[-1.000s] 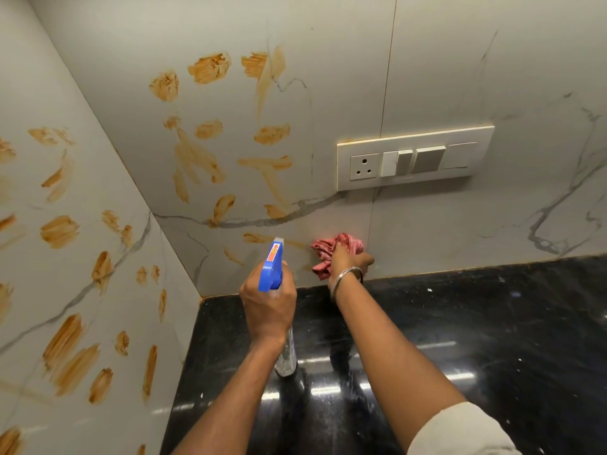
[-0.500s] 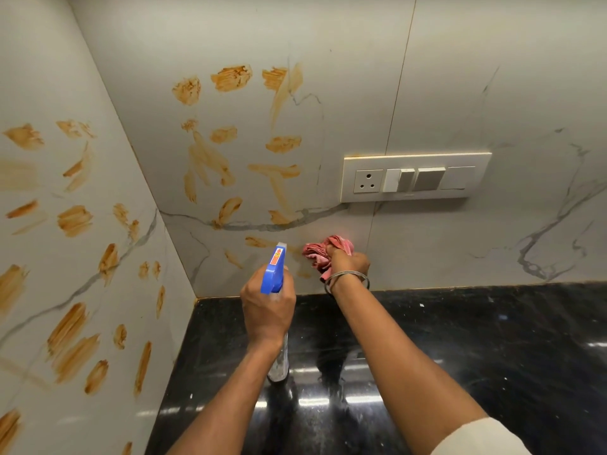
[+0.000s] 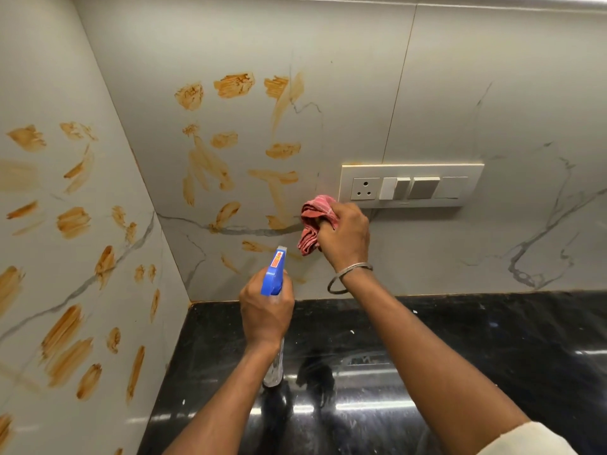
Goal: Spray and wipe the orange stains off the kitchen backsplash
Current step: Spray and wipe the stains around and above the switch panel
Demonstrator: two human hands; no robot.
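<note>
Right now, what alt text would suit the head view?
A right hand holds a pink cloth to a pale backsplash smeared with orange stains, just left of a switch plate. The left hand grips a blue spray bottle above a black counter.

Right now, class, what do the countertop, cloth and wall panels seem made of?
Countertop: likely polished black stone; it mirrors lights. Cloth: soft woven fabric, crumpled in folds. Wall panels: probably satin marble-look tile; grey veins, thin seams.

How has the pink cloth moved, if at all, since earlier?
Yes. The pink cloth in the right hand has risen from near the countertop to the lower-left corner of the switch plate.
</note>
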